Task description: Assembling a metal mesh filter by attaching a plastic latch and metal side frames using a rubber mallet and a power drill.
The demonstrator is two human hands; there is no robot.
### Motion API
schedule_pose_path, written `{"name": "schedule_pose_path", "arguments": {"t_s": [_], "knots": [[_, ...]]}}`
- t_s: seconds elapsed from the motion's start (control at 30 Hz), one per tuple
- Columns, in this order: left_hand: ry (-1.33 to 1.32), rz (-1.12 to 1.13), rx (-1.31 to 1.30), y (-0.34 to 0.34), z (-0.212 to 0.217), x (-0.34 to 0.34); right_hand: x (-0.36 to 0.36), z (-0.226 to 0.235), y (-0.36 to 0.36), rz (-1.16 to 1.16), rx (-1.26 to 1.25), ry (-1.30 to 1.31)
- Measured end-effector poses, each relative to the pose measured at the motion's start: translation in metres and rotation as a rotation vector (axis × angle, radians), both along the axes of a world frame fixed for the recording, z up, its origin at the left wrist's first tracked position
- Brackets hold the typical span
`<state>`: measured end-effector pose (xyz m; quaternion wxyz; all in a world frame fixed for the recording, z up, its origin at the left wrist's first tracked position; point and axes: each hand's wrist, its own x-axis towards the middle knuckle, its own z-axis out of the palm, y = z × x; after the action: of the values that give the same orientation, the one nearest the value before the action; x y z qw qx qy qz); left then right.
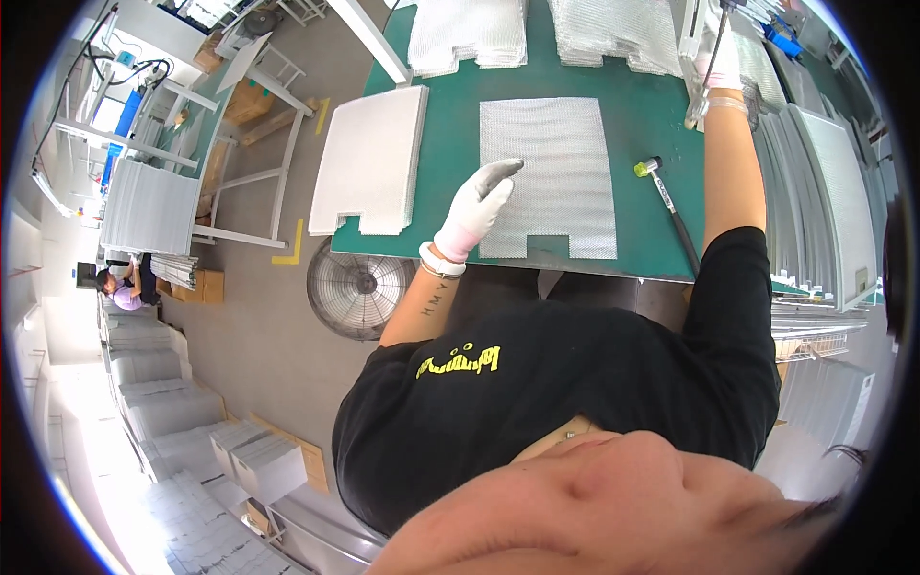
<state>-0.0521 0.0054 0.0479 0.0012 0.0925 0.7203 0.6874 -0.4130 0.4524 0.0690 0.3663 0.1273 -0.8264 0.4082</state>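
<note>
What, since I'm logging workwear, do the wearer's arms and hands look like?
The left hand wears a white glove with grey fingers and a pinkish cuff; beyond it are a white wristband and dark forearm lettering. The right hand wears a white, pink-cuffed glove and a pale wristband. The sleeves are short and black.

Factory workshop, as shown by the green tabletop (450, 115) bearing stacks of mesh sheets (618, 34), the mallet (668, 204), large caged floor fan (362, 283), yellow floor markings (287, 259), and a co-worker (126, 295) beside stacked panels (149, 211).

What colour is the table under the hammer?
The table is green, seen best in the head view.
</note>
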Motion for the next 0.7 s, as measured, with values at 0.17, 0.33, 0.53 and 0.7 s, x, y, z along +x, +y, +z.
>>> {"name": "schedule_pose_path", "arguments": {"t_s": [0.17,0.33,0.53,0.7], "knots": [[0.043,0.155,0.166,-0.027,-0.016,0.005,0.077,0.032,-0.084,0.484,0.061,0.239],[-0.066,0.072,0.875,-0.031,-0.004,0.018,0.244,-0.005,-0.153,0.734,-0.744,-0.498],[-0.137,0.519,-0.008,-0.011,-0.024,0.048,0.341,-0.049,-0.155,0.481,-0.279,-0.58],[-0.117,0.577,-0.547,-0.009,-0.044,0.07,0.37,-0.04,-0.167,0.312,-0.049,-0.677]]}}
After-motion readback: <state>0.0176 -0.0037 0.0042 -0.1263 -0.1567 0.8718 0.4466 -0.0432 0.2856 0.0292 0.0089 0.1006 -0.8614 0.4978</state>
